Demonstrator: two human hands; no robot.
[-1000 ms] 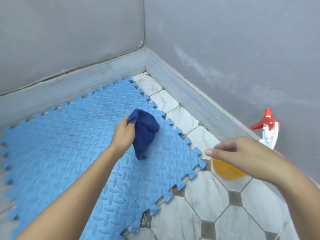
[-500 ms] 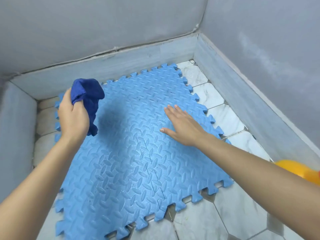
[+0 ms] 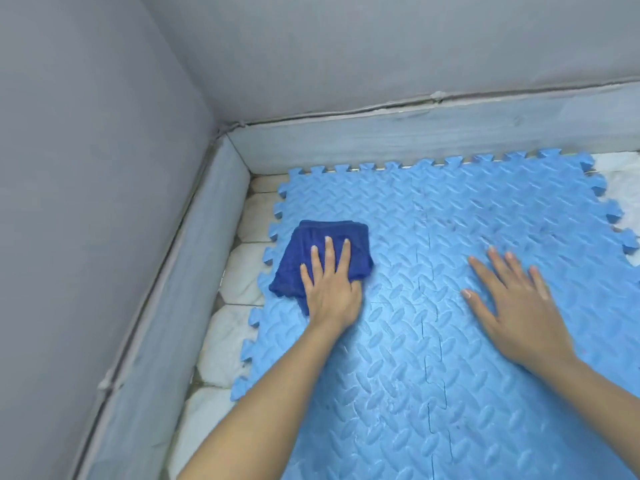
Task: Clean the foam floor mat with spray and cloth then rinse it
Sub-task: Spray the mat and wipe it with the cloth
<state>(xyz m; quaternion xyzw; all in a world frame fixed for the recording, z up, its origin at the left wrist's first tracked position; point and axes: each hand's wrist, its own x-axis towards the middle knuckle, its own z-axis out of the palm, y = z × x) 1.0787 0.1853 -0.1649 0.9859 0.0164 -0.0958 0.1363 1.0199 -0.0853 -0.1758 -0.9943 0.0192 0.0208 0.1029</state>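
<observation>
Reaching in from the lower edge of the frame, two bare forearms lie over the blue foam floor mat point(image 3: 433, 393), which fills the lower right and the centre of the frame and lies flat on the pale tiled floor point(image 3: 221, 344). At the centre right, the right hand point(image 3: 516, 306) rests on the mat with the fingers spread and the palm down; it is flat and grips nothing, and I judge that it steadies the mat. At the centre left, the left hand point(image 3: 330, 289) presses flat on a folded dark blue cloth point(image 3: 325, 252), fingers stretched out, not curled around it, so the cloth is pinned against the mat near its left toothed border. Beyond the mat, a grey skirting point(image 3: 415, 140) runs along the grey walls point(image 3: 346, 46) in the upper part of the frame. No spray bottle is visible. I judge that the wiping step is only starting at this corner; most of the surface and the whole rinsing remain to do.
</observation>
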